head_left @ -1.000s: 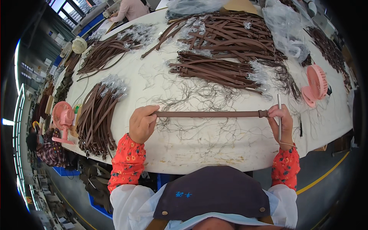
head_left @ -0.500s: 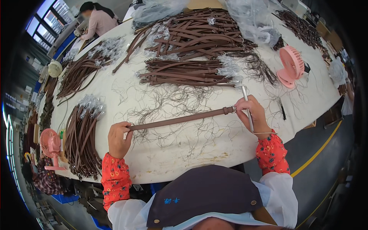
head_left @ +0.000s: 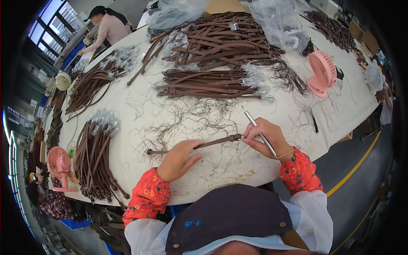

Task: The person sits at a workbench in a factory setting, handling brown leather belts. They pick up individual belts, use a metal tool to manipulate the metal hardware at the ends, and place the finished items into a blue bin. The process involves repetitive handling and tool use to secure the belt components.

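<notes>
- On the near side of the table [head_left: 221,170], one strap [head_left: 216,142] runs between the two hands, its buckle [head_left: 241,137] toward the right and its other end reaching out past the left hand, over loose threads [head_left: 193,117]. Whether it touches the cloth along its length cannot be told.
- Right hand [head_left: 268,136]: thumb and fingers pinch the strap at the buckle; a silver tool [head_left: 260,134] lies aslant across the same hand, its upper tip pointing away from the body.
- Left hand [head_left: 180,159]: fingers laid across the strap, thumb spread clear of them; how firmly the fingers press cannot be seen.
- Handling, as judged from this posture: the buckle end makes the better anchor, so the right pinch should stay firm while the left fingers travel lightly and keep the strap flat and untwisted.
- Tool: best kept tucked in the palm side of the grip (its tip is bare, so far as the view shows) and angled off both the strap's face and the left fingers.
- Threads: these lie close about the strap's left part; lifting it slightly would probably keep strands from clinging.
- Beyond: a bundle [head_left: 208,83] of similar straps lies ahead, well apart from the hands, its ends best left undisturbed.
</notes>
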`<action>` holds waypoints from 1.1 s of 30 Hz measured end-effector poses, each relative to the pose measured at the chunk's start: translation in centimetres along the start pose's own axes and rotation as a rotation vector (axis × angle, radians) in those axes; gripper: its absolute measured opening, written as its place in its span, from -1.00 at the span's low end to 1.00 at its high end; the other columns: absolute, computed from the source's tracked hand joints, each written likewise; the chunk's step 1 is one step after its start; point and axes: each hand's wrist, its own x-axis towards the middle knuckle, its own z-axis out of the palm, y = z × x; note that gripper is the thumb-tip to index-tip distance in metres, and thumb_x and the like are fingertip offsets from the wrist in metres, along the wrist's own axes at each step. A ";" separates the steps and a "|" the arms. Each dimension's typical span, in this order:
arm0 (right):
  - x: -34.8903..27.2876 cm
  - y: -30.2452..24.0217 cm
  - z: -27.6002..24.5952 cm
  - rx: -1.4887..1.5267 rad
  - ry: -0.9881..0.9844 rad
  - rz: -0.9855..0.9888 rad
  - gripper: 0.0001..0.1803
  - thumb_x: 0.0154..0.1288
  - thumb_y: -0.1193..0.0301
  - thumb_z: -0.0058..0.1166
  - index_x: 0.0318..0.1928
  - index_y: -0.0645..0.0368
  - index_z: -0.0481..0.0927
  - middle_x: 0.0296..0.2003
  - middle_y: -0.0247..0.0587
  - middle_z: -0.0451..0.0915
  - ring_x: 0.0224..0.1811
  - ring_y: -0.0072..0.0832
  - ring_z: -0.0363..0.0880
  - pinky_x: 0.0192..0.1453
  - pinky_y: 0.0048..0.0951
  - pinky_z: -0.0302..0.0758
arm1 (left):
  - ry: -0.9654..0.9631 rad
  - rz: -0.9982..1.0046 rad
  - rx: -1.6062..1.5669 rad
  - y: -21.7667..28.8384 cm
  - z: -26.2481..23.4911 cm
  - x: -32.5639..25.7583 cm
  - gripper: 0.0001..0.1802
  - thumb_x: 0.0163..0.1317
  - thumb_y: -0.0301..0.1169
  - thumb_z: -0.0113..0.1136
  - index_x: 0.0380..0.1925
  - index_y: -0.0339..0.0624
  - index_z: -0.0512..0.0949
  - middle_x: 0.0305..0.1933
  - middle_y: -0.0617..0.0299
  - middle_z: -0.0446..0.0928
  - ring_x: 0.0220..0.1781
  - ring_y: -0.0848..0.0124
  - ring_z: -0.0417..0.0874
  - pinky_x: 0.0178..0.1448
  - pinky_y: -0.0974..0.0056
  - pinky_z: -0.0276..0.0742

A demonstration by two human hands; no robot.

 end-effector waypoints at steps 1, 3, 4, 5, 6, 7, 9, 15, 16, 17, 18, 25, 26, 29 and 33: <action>0.1 0.1 0.1 0.019 0.000 -0.013 -0.70 0.15 0.61 0.35 -0.20 0.06 0.50 -0.26 -0.25 0.64 -0.29 -0.36 0.59 -0.21 -0.43 0.54 | -0.065 -0.047 -0.106 0.1 0.5 0.1 -0.62 0.28 -0.51 0.27 0.10 -0.25 0.53 -0.13 0.07 0.68 -0.02 0.14 0.70 0.10 0.18 0.56; 0.4 -0.5 -0.5 0.016 0.009 0.029 -0.75 0.21 0.58 0.31 -0.19 0.08 0.51 -0.26 -0.23 0.64 -0.26 -0.36 0.61 -0.16 -0.43 0.54 | -0.044 -0.050 0.004 0.2 -0.1 0.4 -0.69 0.33 -0.48 0.21 0.08 -0.20 0.55 -0.18 0.02 0.67 -0.15 0.11 0.70 -0.06 0.17 0.59; 0.5 -0.7 -0.7 0.015 0.013 0.051 -0.77 0.24 0.56 0.30 -0.18 0.08 0.51 -0.25 -0.22 0.65 -0.25 -0.36 0.61 -0.13 -0.43 0.54 | -0.034 -0.053 0.058 0.4 -0.5 0.6 -0.71 0.36 -0.46 0.18 0.07 -0.17 0.56 -0.20 -0.01 0.67 -0.22 0.10 0.71 -0.14 0.16 0.60; 0.3 -0.5 -0.6 0.023 0.060 0.072 -0.81 0.28 0.54 0.27 -0.18 0.09 0.51 -0.25 -0.20 0.65 -0.23 -0.36 0.61 -0.10 -0.43 0.53 | 0.051 -0.039 0.041 0.3 -1.4 0.7 -0.83 0.37 -0.42 0.17 -0.08 -0.15 0.60 -0.36 0.00 0.63 -0.35 0.07 0.68 -0.28 0.14 0.57; 0.0 0.0 -0.6 0.032 0.112 0.093 -0.84 0.31 0.52 0.24 -0.17 0.10 0.52 -0.24 -0.19 0.65 -0.21 -0.37 0.61 -0.08 -0.43 0.52 | 0.069 -0.074 0.172 0.7 -3.0 0.8 -0.87 0.38 -0.39 0.17 -0.15 -0.15 0.60 -0.43 0.01 0.60 -0.41 0.05 0.65 -0.32 0.12 0.55; -0.2 0.4 -0.6 0.040 0.161 0.114 -0.88 0.35 0.50 0.21 -0.17 0.11 0.53 -0.23 -0.17 0.65 -0.20 -0.38 0.62 -0.05 -0.43 0.51 | 0.089 -0.111 0.299 1.0 -4.9 0.7 -0.88 0.40 -0.37 0.16 -0.22 -0.16 0.60 -0.50 0.03 0.57 -0.46 0.04 0.62 -0.36 0.10 0.52; -0.7 1.1 -0.7 0.068 0.161 0.190 -0.92 0.39 0.47 0.16 -0.16 0.13 0.54 -0.22 -0.16 0.65 -0.17 -0.38 0.62 -0.02 -0.42 0.50 | 0.254 -0.054 0.378 0.7 -8.6 -0.3 -0.78 0.39 -0.32 0.19 -0.42 -0.18 0.59 -0.61 0.03 0.48 -0.54 0.02 0.56 -0.44 0.09 0.42; -1.4 2.6 -0.6 0.011 0.142 0.228 -0.92 0.40 0.48 0.16 -0.17 0.17 0.54 -0.21 -0.12 0.65 -0.18 -0.41 0.59 -0.05 -0.43 0.50 | 0.570 -0.254 0.965 -1.6 -20.3 -5.0 -0.74 0.44 -0.27 0.14 -0.40 -0.18 0.52 -0.55 -0.07 0.49 -0.52 -0.09 0.52 -0.46 0.02 0.36; -1.4 2.9 -0.4 0.012 0.149 0.215 -0.92 0.40 0.49 0.16 -0.17 0.17 0.54 -0.20 -0.12 0.64 -0.20 -0.42 0.58 -0.06 -0.43 0.50 | 0.591 -0.264 1.011 -2.9 -22.4 -6.2 -0.75 0.45 -0.26 0.14 -0.37 -0.16 0.52 -0.56 -0.07 0.50 -0.50 -0.12 0.53 -0.44 0.00 0.37; -1.3 3.2 -0.2 0.015 0.156 0.200 -0.92 0.39 0.50 0.16 -0.17 0.17 0.53 -0.20 -0.12 0.64 -0.21 -0.42 0.58 -0.06 -0.43 0.50 | 0.596 -0.337 1.112 -3.6 -24.3 -7.5 -0.74 0.45 -0.25 0.13 -0.36 -0.17 0.52 -0.49 -0.04 0.55 -0.44 -0.08 0.57 -0.41 0.00 0.40; -1.3 3.2 -0.2 -0.010 0.148 0.200 -0.92 0.39 0.50 0.16 -0.17 0.17 0.53 -0.19 -0.11 0.64 -0.22 -0.41 0.58 -0.06 -0.42 0.50 | 0.581 -0.381 1.185 -5.2 -26.1 -8.9 -0.76 0.45 -0.24 0.12 -0.31 -0.17 0.53 -0.40 -0.04 0.58 -0.36 -0.06 0.60 -0.34 0.00 0.44; -1.4 4.6 -0.3 -0.037 0.172 0.167 -0.91 0.41 0.51 0.14 -0.14 0.18 0.51 -0.18 -0.13 0.64 -0.24 -0.39 0.59 -0.09 -0.43 0.52 | 0.550 -0.367 1.134 -17.1 -26.0 -13.8 -0.60 0.33 -0.38 0.21 0.14 -0.25 0.46 0.22 -0.07 0.50 0.26 -0.08 0.48 0.29 -0.03 0.40; -1.4 4.9 -0.4 -0.044 0.178 0.165 -0.91 0.42 0.51 0.14 -0.14 0.18 0.51 -0.18 -0.14 0.63 -0.25 -0.39 0.59 -0.09 -0.43 0.52 | 0.535 -0.334 1.033 -16.7 -23.8 -12.4 -0.54 0.31 -0.41 0.22 0.19 -0.26 0.43 0.27 -0.09 0.47 0.31 -0.09 0.44 0.36 -0.04 0.36; -0.7 5.1 -1.1 -0.091 0.212 0.158 -0.90 0.47 0.44 0.10 -0.10 0.19 0.53 -0.19 -0.14 0.63 -0.25 -0.40 0.61 -0.10 -0.43 0.52 | 0.435 -0.146 0.808 -15.1 -17.0 -6.5 -0.53 0.23 -0.49 0.28 0.16 -0.24 0.46 0.24 -0.10 0.49 0.29 -0.09 0.47 0.36 0.00 0.38; -0.8 6.2 -1.6 -0.038 0.314 0.252 -0.82 0.55 0.34 0.00 -0.05 0.19 0.55 -0.19 -0.15 0.63 -0.23 -0.44 0.65 -0.10 -0.45 0.53 | 0.222 0.048 0.486 -10.1 -7.7 2.8 -0.55 0.19 -0.51 0.30 0.11 -0.24 0.50 0.24 -0.08 0.49 0.27 -0.07 0.48 0.34 0.02 0.39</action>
